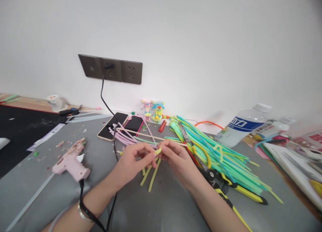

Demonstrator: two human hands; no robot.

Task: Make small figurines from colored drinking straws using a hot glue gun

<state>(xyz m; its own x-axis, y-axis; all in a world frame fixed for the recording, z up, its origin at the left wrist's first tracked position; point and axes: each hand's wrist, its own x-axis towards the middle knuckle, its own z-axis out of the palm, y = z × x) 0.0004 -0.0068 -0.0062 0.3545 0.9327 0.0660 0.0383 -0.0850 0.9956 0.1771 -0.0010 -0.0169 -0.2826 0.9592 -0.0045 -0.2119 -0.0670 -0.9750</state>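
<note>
From where I stand, both hands are just left of the green bundle [226, 159]. The left hand [134, 162] and right hand [179, 162] nearly meet, fingertips pinched narrow on one yellow piece [158, 151], likely because something so small needs steadying from either side. Yellow stems [154, 176] show beneath; I can't tell whether they join it. Well left of the bundle, the glue gun [72, 163] lies on its side, which seems to keep its tip away from the fingers. The pliers [211, 174] and scissors [185, 134] lie along the bundle's left side, presumably for easy reach.
</note>
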